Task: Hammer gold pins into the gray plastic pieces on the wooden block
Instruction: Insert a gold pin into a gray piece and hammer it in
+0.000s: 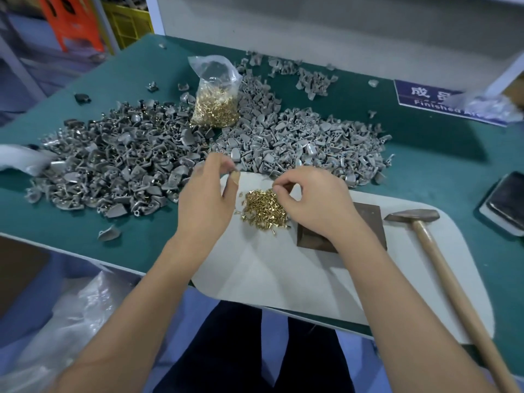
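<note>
Where the head camera looks down on the green worktop (425, 154), we see a small loose heap of gold pins (262, 207) lying on a white pad (283, 268) at the near edge. The pins are short, shiny and brass-coloured, with flat heads, tumbled in every direction. Our left hand (207, 202) hovers at the heap's left side, its thumb and forefinger pinched together; what they hold is too small to tell. Our right hand (314, 202) is above the heap's right side, fingers curled and fingertips pinched over the pins. Partly under the right wrist sits the dark brown wooden block (365, 219), square and flat, on the pad. Just right of it lies a hammer (425, 234) with a dull metal head and a pale wooden handle. Beyond the pad, gray plastic pieces (136, 165) spread in broad heaps, small, curved and matte. Among them stands a clear bag of pins (215, 100).
</note>
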A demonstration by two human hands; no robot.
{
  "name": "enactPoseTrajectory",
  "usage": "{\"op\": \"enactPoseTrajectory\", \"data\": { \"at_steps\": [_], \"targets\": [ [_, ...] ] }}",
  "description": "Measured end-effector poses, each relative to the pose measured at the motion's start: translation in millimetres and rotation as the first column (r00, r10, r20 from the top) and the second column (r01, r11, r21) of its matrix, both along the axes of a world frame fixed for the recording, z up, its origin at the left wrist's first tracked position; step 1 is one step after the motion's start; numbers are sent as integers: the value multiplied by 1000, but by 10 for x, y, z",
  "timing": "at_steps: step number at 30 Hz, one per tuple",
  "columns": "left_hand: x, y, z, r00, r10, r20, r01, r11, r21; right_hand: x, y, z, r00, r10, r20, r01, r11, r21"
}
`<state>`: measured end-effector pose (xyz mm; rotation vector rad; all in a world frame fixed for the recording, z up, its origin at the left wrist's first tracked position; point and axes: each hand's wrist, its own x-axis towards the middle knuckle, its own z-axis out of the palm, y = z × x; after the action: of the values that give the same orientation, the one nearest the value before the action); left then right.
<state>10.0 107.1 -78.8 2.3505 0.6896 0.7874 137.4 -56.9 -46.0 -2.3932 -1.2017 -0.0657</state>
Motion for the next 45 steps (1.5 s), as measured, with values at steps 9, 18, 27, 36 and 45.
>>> {"op": "enactPoseTrajectory", "data": {
  "at_steps": [9,18,27,36,45],
  "targets": [
    [-315,-12,-106,978,-55,202,121,937,-327,-385,193,49,971,19,240,-11,999,-34],
    [-333,2,-80,920,73,384,164,821,-547,-862,505,-300,947,-131,294,141,990,-13],
    [-314,33,-147,943,39,331,118,889,-442,-885,504,-396,949,-169,265,169,985,21],
    [-332,-119,18,909,-1,418,226,843,-488,-904,274,-207,996,-66,63,17,816,578],
    [-64,-746,363,933,-264,246,354,798,-487,-603,-568,49,922,-253,-294,388,563,730]
  ]
}}
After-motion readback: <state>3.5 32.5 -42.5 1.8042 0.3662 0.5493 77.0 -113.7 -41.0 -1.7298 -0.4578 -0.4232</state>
